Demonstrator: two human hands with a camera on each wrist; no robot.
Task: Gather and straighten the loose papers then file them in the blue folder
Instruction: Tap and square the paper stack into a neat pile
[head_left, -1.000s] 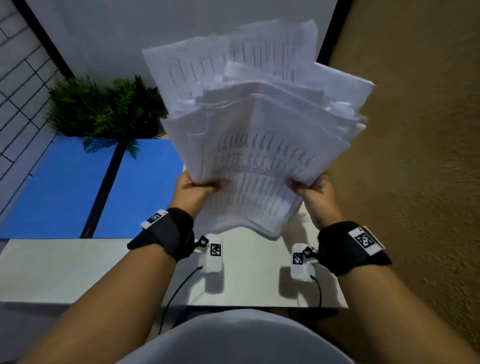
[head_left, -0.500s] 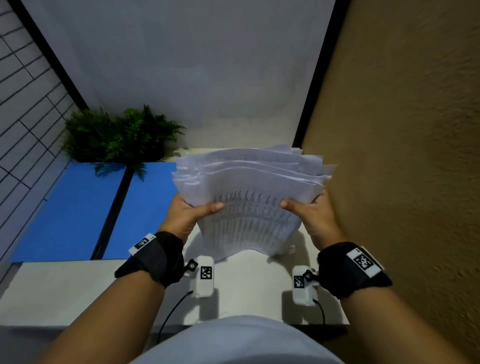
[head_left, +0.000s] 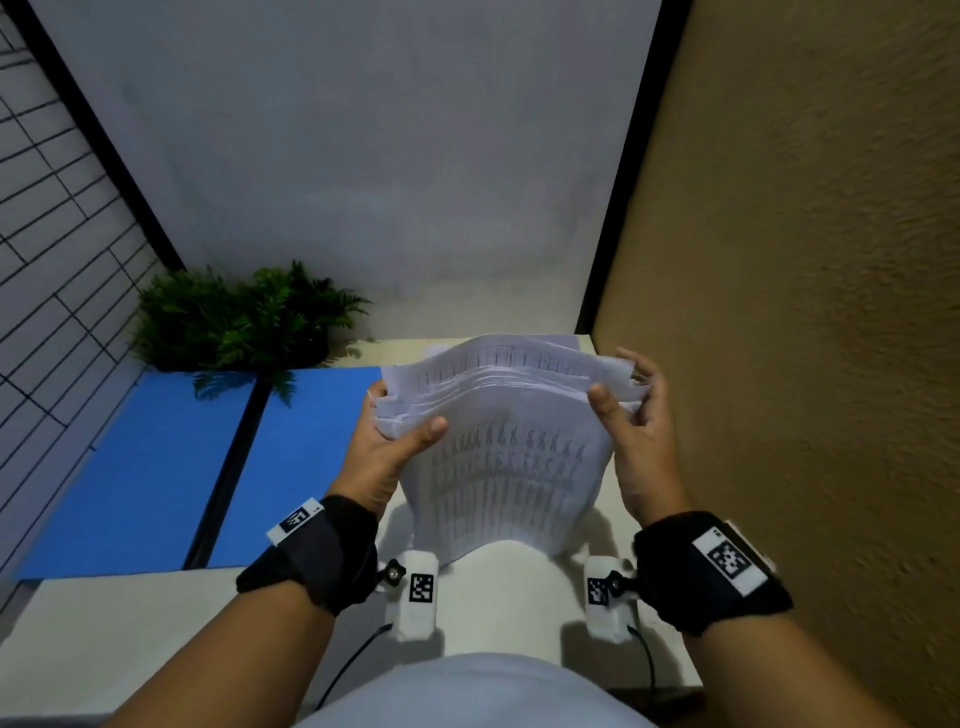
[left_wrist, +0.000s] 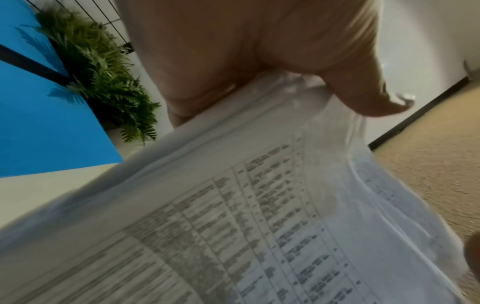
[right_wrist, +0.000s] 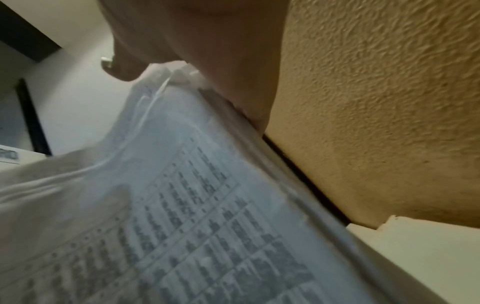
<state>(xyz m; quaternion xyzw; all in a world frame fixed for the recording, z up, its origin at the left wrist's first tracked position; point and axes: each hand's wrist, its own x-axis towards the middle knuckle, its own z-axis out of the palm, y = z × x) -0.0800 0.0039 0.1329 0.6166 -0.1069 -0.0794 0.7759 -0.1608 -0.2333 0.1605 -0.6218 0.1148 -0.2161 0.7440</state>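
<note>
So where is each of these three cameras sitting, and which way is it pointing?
Head: worn on the head, looking forward and down at the paper stack, open blue folder, plant; shows both forearms, left hand, right hand.
Left wrist: looks along the left hand over the printed sheets; shows palm and thumb.
Right wrist: looks along the right hand; shows palm beside the tan wall.
All three views share the papers.

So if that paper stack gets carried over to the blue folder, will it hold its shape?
Probably floppy: the paper stack already bows between the left hand and right hand. Sheets look apt to slide, since the top edges sit staggered. Carrying it to the blue folder likely needs both hands.
</note>
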